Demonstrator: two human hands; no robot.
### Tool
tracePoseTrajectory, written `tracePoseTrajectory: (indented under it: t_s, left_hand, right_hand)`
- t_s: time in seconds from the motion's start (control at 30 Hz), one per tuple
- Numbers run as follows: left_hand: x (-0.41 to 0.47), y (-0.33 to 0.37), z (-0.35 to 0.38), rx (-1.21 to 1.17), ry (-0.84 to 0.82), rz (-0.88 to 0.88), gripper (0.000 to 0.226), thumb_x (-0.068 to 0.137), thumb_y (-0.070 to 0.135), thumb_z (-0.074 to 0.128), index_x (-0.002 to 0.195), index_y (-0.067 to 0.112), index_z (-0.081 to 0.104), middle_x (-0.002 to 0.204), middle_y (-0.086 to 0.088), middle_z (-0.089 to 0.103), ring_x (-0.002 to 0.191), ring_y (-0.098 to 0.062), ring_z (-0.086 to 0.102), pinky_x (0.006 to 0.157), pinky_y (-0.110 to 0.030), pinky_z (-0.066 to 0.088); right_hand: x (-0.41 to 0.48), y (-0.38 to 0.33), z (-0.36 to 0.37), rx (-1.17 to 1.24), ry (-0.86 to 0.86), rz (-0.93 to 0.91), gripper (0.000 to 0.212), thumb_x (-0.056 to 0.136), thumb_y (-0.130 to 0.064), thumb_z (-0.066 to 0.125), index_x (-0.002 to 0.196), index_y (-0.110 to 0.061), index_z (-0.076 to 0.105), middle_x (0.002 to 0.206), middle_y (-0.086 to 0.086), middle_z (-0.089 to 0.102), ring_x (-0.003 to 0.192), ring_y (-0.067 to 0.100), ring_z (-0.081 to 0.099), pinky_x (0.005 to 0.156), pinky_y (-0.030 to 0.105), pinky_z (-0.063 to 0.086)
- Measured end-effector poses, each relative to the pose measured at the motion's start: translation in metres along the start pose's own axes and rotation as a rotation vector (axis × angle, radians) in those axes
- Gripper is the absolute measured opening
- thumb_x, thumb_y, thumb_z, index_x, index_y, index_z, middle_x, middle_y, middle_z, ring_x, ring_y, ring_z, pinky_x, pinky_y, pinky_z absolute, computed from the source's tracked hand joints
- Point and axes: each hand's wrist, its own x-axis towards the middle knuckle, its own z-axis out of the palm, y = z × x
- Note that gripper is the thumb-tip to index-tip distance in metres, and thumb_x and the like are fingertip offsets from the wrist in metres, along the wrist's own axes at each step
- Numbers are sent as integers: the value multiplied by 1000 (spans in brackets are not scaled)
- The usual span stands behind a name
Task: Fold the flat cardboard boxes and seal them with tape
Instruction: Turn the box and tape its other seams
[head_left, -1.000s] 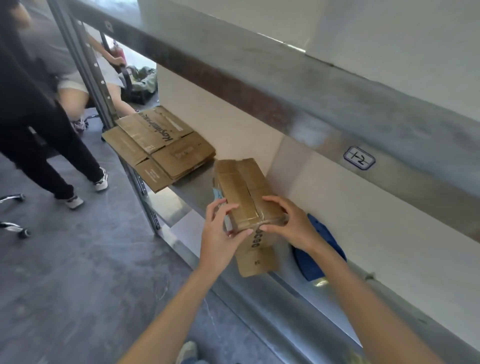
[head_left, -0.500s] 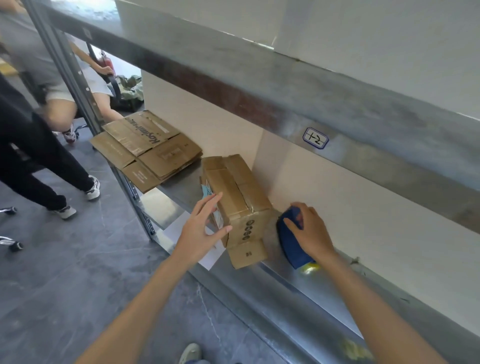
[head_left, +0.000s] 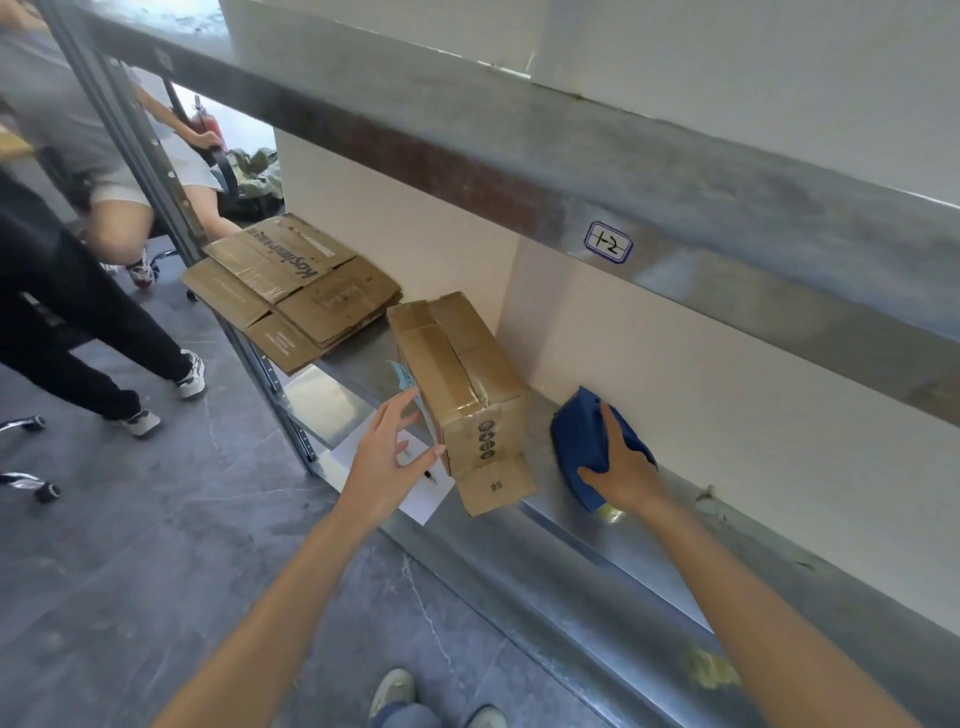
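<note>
Both bare forearms reach forward and up from the bottom edge. The left hand (head_left: 387, 462) is held out flat, fingers straight and together, thumb spread toward the right, gripping nothing. The right hand (head_left: 621, 470) lies palm-down, fingers curled over a blue tape dispenser (head_left: 577, 434).

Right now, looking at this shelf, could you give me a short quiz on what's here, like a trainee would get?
1. True or false: the right hand grips the blue tape dispenser.
2. Where does the stack of flat cardboard boxes lie? A. on the floor; B. on the shelf, beyond the folded box; C. on top of the folded box.
3. Fill in: the left hand, fingers straight, is beside the folded box, above a sheet of ____ paper.
Key: 1 true; 2 B; 3 white.
</note>
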Motion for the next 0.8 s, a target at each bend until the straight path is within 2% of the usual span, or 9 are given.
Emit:
tracePoseTrajectory:
  t_s: [0.03,0.07,0.13,0.23,0.43,0.6,0.73,0.8]
  left_hand:
    - [-2,0,0,-3,3,-7,73,86,19,75,148,26,36,144,12,41,125,-4,49,103,-32,44]
    - [-4,-1,-1,-2,7,-13,73,87,18,74,148,26,37,144,12,41,125,-4,49,103,-31,43]
    - [-7,-4,-2,10,19,-17,70,88,15,74,147,27,38,143,12,42,126,-4,49,103,-29,43]
    - [-10,-6,-5,27,42,-18,67,89,13,72,146,26,39,144,10,42,127,-7,49,103,-27,44]
    - [-13,-4,-8,48,62,-3,59,92,13,68,144,26,42,137,13,44,126,-9,50,103,-28,44]
    - [-14,-4,-7,41,74,-12,55,93,12,65,142,27,44,140,14,44,125,-8,50,104,-28,43]
    - [-14,-7,-5,49,83,-12,53,94,14,65,133,42,43,129,28,45,120,4,50,98,-16,42]
    - [-15,-7,-6,52,92,-12,56,93,14,65,127,52,41,124,36,43,117,12,49,92,-9,41]
  right_hand:
    - [1,1,-1,20,-8,13,92,94,-22,59,156,-35,-8,123,14,61,81,19,62,69,34,55]
    - [3,2,-3,49,-17,26,96,92,-20,61,156,-36,-8,129,17,59,97,29,64,83,41,55]
    - [7,4,-7,111,-52,56,99,91,-21,63,155,-40,-9,141,17,52,118,37,56,98,44,49]
    - [12,6,-11,179,-103,86,97,94,-28,63,155,-42,-10,149,11,43,122,35,51,99,40,47]
    - [17,8,-16,180,-172,60,98,96,-32,63,155,-35,-14,160,9,26,135,35,41,108,42,40]
    - [17,10,-15,177,-189,62,99,96,-35,63,155,-33,-16,158,11,29,132,35,45,106,40,42]
    - [20,11,-18,204,-211,44,100,96,-30,64,156,-29,-16,162,8,19,140,34,34,114,46,34]
    - [19,12,-17,224,-213,39,101,95,-26,65,156,-27,-16,163,7,15,142,32,31,115,44,33]
